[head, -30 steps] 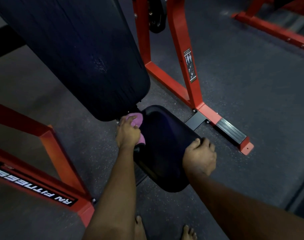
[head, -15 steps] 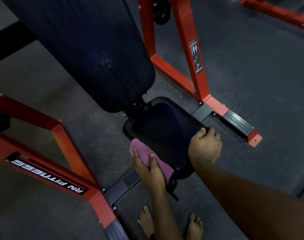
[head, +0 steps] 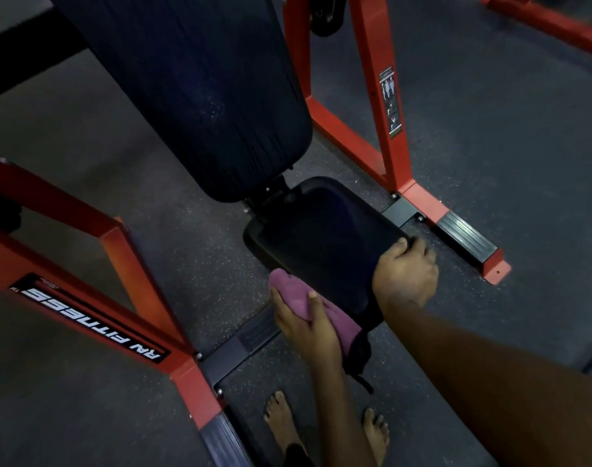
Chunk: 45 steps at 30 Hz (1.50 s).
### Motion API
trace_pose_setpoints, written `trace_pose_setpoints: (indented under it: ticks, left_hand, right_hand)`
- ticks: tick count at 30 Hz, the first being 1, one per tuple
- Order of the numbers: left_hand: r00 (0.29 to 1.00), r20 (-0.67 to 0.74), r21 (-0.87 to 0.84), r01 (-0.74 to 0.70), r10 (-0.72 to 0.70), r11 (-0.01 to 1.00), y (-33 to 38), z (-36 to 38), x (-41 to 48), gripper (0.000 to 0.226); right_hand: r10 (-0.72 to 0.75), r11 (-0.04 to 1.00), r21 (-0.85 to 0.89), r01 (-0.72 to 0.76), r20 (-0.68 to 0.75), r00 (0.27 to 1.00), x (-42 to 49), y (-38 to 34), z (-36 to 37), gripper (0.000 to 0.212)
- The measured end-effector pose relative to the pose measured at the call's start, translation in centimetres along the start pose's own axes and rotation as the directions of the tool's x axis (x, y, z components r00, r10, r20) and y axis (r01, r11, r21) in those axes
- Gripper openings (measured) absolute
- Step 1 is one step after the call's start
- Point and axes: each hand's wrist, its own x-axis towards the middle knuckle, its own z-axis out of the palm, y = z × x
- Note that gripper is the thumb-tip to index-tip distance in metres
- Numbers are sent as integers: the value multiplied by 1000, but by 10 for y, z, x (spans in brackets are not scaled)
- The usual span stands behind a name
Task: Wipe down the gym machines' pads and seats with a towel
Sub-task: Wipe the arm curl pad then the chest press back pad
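Straight fingers of the left hand (head: pixel 307 330) press a pink towel (head: pixel 296 291) against the black seat (head: pixel 321 244) at its 7 o'clock edge, while the right hand (head: pixel 406 276) grips the seat's 4 o'clock corner, the back pad (head: pixel 200 96) rising at 11 o'clock

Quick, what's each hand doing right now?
Left hand: open, fingers flat, pressing the pink towel on the seat edge.
Right hand: closed, grip on the seat's side edge.
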Motion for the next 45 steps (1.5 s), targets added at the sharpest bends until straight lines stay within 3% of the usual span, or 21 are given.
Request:
trace_pose_setpoints:
  ticks: [4, 11, 16, 18, 21, 23, 28, 30, 32, 34, 36, 38, 42, 44, 45]
  left_hand:
    - [997, 27, 4, 70, -70, 998, 3, -2, 61, 70]
    - [996, 78, 10, 39, -40, 999, 40, -6, 167, 53]
    - [970, 222, -197, 145, -100, 970, 72, -3, 204, 22]
    - [963, 237, -209, 178, -127, 962, 68, -4, 215, 28]
    - [994, 108, -229, 23, 2, 973, 43, -6, 196, 47]
    - [983, 23, -49, -181, 182, 982, 31, -9, 161, 58]
    - [926, 88, 185, -378, 368, 907, 7, -11, 108, 59]
    - [852, 187, 294, -523, 489, 800, 11, -13, 97, 63]
    - [716, 378, 326, -696, 586, 639, 25, -12, 96, 64]
    - [556, 609, 313, -824, 566, 472, 43, -1, 97, 62]
    - [452, 755, 309, -884, 474, 351, 62, 13, 98, 61]
    - [371, 838, 277, -921, 401, 274, 76, 33, 96, 61]
    - [120, 944, 95, -991, 307, 97, 89, 84, 79, 74]
    - [68, 969, 49, -995, 237, 82, 93, 103, 67, 81]
    - [36, 977, 24, -998, 210, 58, 94, 108, 64, 80]
  right_hand:
    - [-5, 1000, -9, 5, -5, 1000, 1, 2, 1, 46]
    - [-18, 999, -39, 17, -9, 1000, 6, 7, 9, 46]
    - [-29, 999, -45, 27, -39, 999, 8, 9, 12, 46]
    - [-31, 998, -50, 28, -51, 998, 9, 9, 14, 45]
    - [-23, 999, -48, 21, -52, 998, 7, 7, 13, 45]
    - [-23, 999, -32, 21, -52, 998, 5, 6, 12, 44]
    - [-18, 1000, 22, 19, -50, 999, 7, 10, 11, 48]
    - [-6, 990, 143, 14, -55, 998, 5, 13, 11, 50]
    - [64, 948, 315, -39, -68, 996, 2, 16, 10, 50]
    - [154, 888, 447, -108, -66, 986, 0, 18, 8, 44]
    - [239, 800, 577, -165, -55, 969, -2, 17, 7, 41]
    - [333, 661, 718, -216, -24, 943, 0, 20, 5, 35]
    - [485, 293, 885, -361, 187, 854, 10, 31, 10, 34]
    - [493, 133, 908, -397, 287, 822, 15, 32, 12, 43]
    - [492, 106, 912, -397, 299, 817, 16, 32, 11, 45]
